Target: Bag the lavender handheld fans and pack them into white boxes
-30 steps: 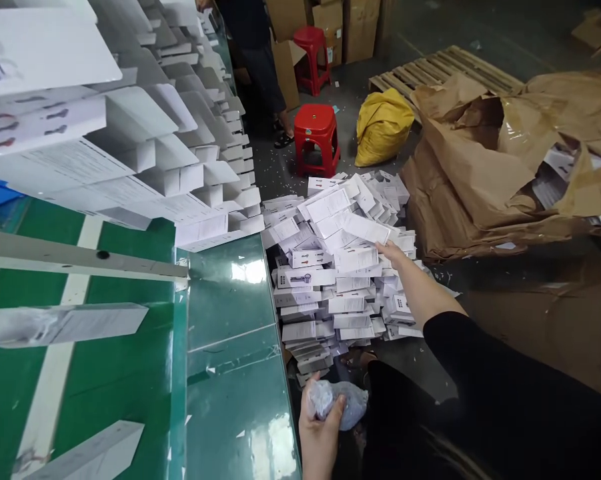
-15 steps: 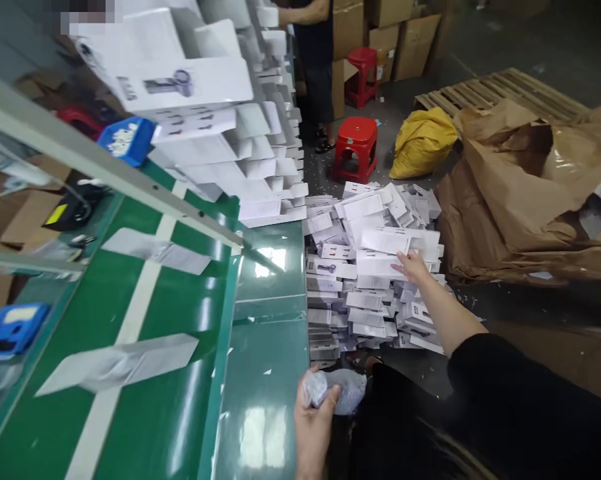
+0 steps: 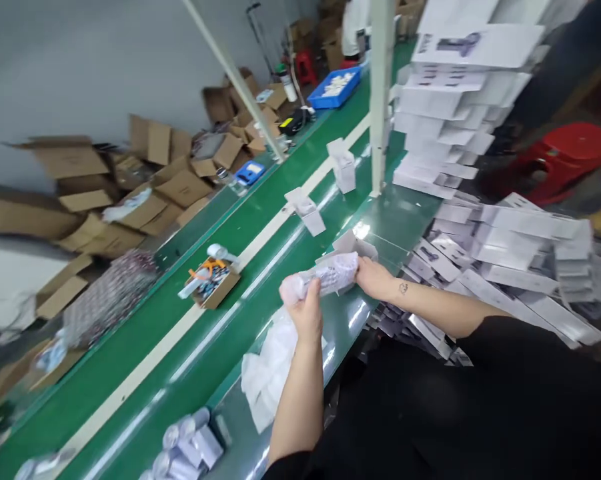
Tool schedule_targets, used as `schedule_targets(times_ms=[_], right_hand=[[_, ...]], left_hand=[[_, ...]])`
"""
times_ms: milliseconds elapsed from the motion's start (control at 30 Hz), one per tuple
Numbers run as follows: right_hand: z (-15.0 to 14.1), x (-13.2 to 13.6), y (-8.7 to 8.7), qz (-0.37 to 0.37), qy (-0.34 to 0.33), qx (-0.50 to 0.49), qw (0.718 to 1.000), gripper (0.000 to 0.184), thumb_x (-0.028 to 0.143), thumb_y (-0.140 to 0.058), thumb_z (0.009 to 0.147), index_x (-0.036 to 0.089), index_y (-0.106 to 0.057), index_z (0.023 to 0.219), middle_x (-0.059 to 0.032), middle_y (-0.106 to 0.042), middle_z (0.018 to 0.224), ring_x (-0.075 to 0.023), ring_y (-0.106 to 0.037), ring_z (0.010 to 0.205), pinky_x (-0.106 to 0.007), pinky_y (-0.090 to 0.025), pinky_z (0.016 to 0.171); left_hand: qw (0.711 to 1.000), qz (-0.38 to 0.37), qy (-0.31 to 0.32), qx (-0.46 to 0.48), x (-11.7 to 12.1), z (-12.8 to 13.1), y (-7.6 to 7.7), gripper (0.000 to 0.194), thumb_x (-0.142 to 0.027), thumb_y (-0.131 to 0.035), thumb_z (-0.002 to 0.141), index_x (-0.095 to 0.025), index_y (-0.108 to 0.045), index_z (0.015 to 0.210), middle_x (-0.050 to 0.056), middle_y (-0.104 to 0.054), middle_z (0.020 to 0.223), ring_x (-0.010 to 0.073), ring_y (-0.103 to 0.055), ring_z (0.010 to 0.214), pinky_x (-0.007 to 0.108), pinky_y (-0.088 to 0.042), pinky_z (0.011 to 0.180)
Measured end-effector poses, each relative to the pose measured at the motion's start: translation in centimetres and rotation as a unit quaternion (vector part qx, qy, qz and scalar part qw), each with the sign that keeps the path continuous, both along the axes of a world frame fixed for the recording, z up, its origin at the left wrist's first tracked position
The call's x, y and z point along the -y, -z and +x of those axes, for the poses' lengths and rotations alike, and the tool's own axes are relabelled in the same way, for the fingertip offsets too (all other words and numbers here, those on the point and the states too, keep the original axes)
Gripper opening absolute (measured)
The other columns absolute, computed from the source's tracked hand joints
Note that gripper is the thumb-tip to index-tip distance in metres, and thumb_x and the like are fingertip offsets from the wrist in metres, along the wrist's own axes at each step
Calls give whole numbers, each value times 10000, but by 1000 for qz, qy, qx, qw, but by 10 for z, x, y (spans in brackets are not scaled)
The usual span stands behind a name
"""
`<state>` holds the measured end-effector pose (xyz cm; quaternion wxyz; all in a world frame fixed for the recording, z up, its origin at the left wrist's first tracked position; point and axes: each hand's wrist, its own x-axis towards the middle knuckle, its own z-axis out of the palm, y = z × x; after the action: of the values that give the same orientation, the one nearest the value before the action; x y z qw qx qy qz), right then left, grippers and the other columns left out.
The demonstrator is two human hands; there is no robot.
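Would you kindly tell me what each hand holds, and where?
The left hand holds the wrapped item by its left end. The right hand is at the other end, beside an open box; its hold is unclear.

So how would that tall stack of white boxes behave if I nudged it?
The stack would probably shift easily, since the boxes look like thin card and seem light for their size. It might slide or topple, being piled high with uneven edges. The flaps jutting out would likely bend if caught.
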<state>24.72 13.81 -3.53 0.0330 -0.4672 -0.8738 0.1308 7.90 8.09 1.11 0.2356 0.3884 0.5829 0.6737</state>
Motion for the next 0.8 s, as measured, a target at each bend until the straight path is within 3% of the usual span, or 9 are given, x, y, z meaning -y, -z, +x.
schedule_targets(times_ms=[67, 167, 267, 400, 500, 633, 733, 800], right_hand=[[-19, -1, 13, 15, -28, 22, 999, 227, 275, -438, 915, 150, -620, 968, -156, -522, 1001, -276, -490, 937, -346, -447, 702], [-29, -5, 23, 36, -40, 37, 998, 227, 304, -469, 906, 154, -600, 1014, -152, -521, 994, -274, -498, 947, -338, -458, 702], [-25, -11, 26, 39, -41, 43, 997, 237, 316, -517, 883, 161, -591, 1046, -152, -515, 1009, -281, -493, 975, -346, -462, 736], [-18, -15, 30, 29, -62, 30, 997, 280, 334, -550, 864, 170, -575, 1089, -156, -506, 1034, -296, -488, 993, -378, -471, 764], [-16, -16, 37, 30, -49, 3, 998, 333, 362, -594, 836, 144, -563, 1086, -168, -505, 1038, -311, -493, 1002, -418, -475, 802], [-12, -17, 43, 13, -73, -68, 995, 463, 400, -647, 790, 101, -533, 1124, -218, -446, 1205, -339, -466, 1119, -501, -424, 925], [-2, -22, 45, 0, -154, -122, 981, 465, 294, -630, 797, 75, -513, 1190, -245, -309, 1378, -340, -407, 1234, -500, -384, 999], [9, -29, 47, -6, -231, -154, 961, 375, 221, -558, 827, 102, -543, 1183, -213, -313, 1405, -309, -389, 1273, -473, -380, 1024]], left_hand=[[984, -37, -64, -160, 3, -10, 7, 395, -413, -679, 723, -170, -518, 991, 47, -565, 915, 170, -576, 864, 308, -448, 826], [920, -129, -81, -362, 10, -15, 3, 330, -424, -534, 827, -159, -523, 1024, 96, -587, 929, 212, -583, 900, 328, -447, 821], [832, -242, -13, -500, 8, -8, -21, 279, -392, -425, 880, -181, -546, 1017, 101, -598, 900, 234, -600, 876, 327, -453, 755], [738, -361, 87, -564, -22, 6, -55, 240, -355, -417, 873, -206, -543, 1013, 106, -615, 878, 265, -628, 799, 344, -454, 681], [723, -398, 81, -559, -43, 15, -63, 253, -341, -412, 875, -207, -510, 1065, 120, -623, 895, 284, -637, 803, 361, -453, 682], [725, -401, 70, -555, -47, 19, -58, 269, -376, -396, 890, -204, -491, 1074, 122, -600, 920, 273, -633, 802, 352, -452, 677], [726, -393, 55, -562, -41, 15, -54, 261, -369, -385, 902, -202, -496, 1070, 116, -569, 954, 251, -616, 816, 337, -449, 673], [727, -357, 97, -578, -38, 10, -53, 233, -353, -407, 901, -215, -514, 1056, 99, -549, 981, 234, -590, 866, 322, -447, 702]])
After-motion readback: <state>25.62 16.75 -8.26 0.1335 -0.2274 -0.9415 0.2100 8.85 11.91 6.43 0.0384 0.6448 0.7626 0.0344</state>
